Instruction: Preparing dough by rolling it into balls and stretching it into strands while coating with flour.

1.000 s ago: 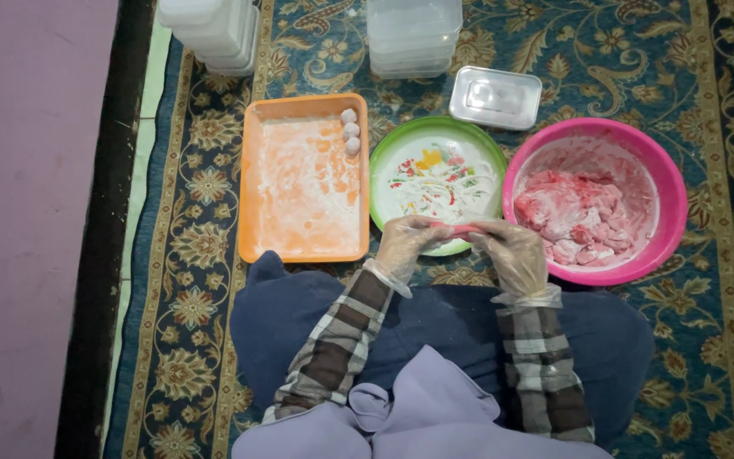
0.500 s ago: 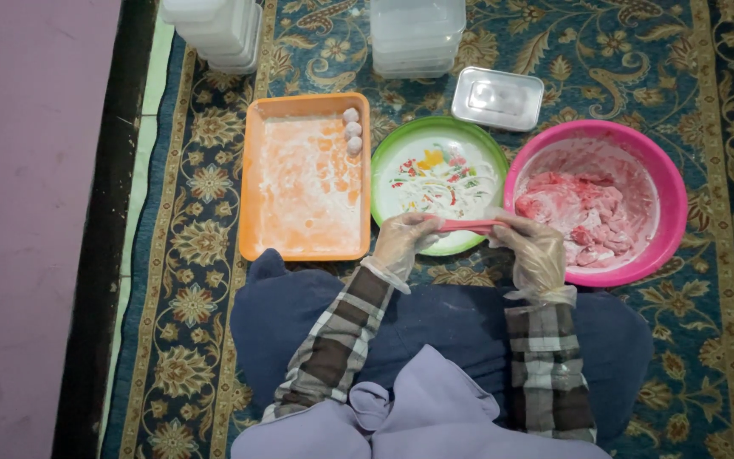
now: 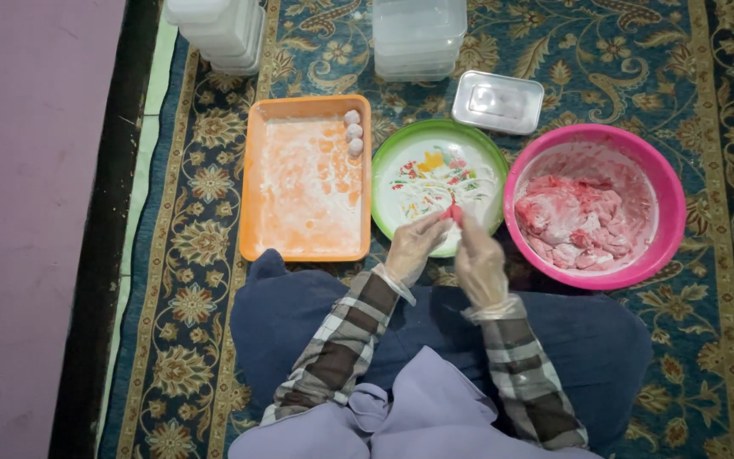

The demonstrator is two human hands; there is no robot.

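My left hand (image 3: 414, 246) and my right hand (image 3: 479, 263), both in thin clear gloves, meet over the near edge of a green-rimmed plate (image 3: 401, 151) and pinch a small pink dough piece (image 3: 454, 212) between their fingertips. To the right stands a pink bowl (image 3: 664, 183) holding a lump of pink dough (image 3: 575, 223). On the left lies an orange tray (image 3: 252, 183), dusted with white flour, with three small dough balls (image 3: 352, 132) in its far right corner.
A clear lidded container (image 3: 500, 101) lies beyond the plate. Stacks of clear containers (image 3: 418, 38) and white containers (image 3: 218, 30) stand at the far edge. Everything rests on a patterned blue carpet (image 3: 724, 102); a pink floor (image 3: 27, 212) runs along the left.
My hands stretched the pink dough into a strip between them, then came together over the plate; my right hand shifted left from near the bowl.
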